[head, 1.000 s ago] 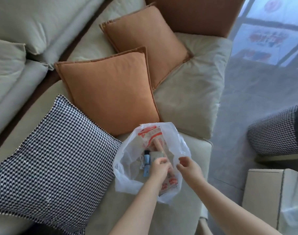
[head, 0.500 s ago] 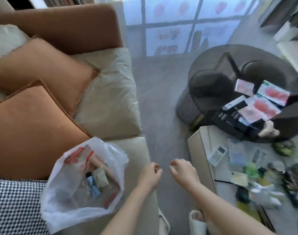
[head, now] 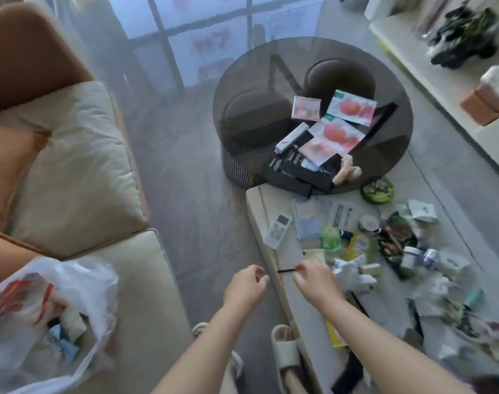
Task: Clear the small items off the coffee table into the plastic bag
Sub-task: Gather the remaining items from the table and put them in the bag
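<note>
A thin black stick [head: 286,270] is pinched by the right hand [head: 316,282]; the left hand [head: 244,285] is loosely curled, empty. Counter [head: 264,200] clutter is blurred; the plastic bag [head: 43,322] is cut off.

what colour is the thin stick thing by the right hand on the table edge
Black: the thin stick at the right hand fingertips, seen in the head view.

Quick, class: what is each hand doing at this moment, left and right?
Left hand: loosely curled fingers, holding nothing.
Right hand: fingers pinch a thin black stick.
</note>
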Demonstrator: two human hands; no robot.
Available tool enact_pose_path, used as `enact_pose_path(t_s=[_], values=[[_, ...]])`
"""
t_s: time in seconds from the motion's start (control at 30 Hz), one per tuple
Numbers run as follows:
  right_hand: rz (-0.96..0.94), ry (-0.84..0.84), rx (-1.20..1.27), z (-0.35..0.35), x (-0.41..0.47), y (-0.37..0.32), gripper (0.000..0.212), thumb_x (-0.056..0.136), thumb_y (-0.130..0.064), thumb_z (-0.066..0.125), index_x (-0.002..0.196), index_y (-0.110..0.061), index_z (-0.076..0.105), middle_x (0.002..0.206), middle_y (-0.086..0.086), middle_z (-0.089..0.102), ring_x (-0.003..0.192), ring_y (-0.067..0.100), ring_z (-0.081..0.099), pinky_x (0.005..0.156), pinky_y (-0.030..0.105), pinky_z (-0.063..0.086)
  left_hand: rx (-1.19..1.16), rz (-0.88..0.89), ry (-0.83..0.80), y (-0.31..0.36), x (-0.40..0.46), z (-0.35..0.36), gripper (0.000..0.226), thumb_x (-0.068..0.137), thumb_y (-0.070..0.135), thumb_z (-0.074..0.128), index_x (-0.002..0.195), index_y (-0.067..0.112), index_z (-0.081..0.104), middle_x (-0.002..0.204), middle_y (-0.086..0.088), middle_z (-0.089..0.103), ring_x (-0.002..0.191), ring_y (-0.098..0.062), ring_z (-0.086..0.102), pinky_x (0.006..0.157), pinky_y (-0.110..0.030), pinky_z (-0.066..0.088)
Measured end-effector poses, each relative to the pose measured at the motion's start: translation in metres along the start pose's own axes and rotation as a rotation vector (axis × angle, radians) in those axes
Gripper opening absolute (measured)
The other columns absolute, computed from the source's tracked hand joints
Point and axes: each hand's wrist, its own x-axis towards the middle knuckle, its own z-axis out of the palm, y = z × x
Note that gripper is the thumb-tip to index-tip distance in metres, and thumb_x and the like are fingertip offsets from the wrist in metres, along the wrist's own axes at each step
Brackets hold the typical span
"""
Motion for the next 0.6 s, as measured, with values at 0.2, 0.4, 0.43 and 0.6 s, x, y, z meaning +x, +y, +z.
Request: enact_pose_path(t_s=[0.2,0.4,0.43,0.6], values=[[0.140,0.011,0.082,-0.008,0.015,0.095,0.028,0.090,-0.027,0.051,0.115,-0.020,0.062,0.119,0.004,0.060,0.114,0.024,0.051,0.089,0.034,0.045,0.056,-0.002,-0.076,0.050,0.024,0.059,0.033,0.093,0.035,0.047,0.121,0.023,0.058,0.123,0.003,0.062,0.114,-0.017,0.055,0.086,-0.029,0.046],[0.231,0.008,0.129,0.005,0.042,0.157,0.039,0.090,-0.021,0.054,0.128,-0.019,0.049,0.134,0.005,0.049,0.119,0.027,0.044,0.098,0.038,0.042,0.074,-0.020,-0.153,0.067,0.056,0.112,0.035,0.092,0.034,0.048,0.123,0.021,0.057,0.122,0.003,0.060,0.107,-0.013,0.057,0.082,-0.026,0.045],[0.235,0.015,0.137,0.009,0.049,0.164,0.042,0.089,-0.020,0.055,0.130,-0.018,0.048,0.135,0.005,0.047,0.119,0.028,0.043,0.100,0.039,0.041,0.081,-0.021,-0.162,0.067,0.062,0.119,0.035,0.092,0.033,0.049,0.124,0.021,0.056,0.123,0.002,0.059,0.109,-0.014,0.057,0.085,-0.027,0.046],[0.197,-0.016,0.115,0.031,0.086,0.190,0.063,0.089,-0.020,0.060,0.145,-0.025,0.031,0.153,0.001,0.021,0.140,0.025,0.018,0.111,0.041,0.031,0.115,0.002,-0.128,0.066,0.104,0.149,0.040,0.093,0.029,0.047,0.132,0.021,0.051,0.130,0.000,0.052,0.113,-0.018,0.055,0.092,-0.032,0.045]])
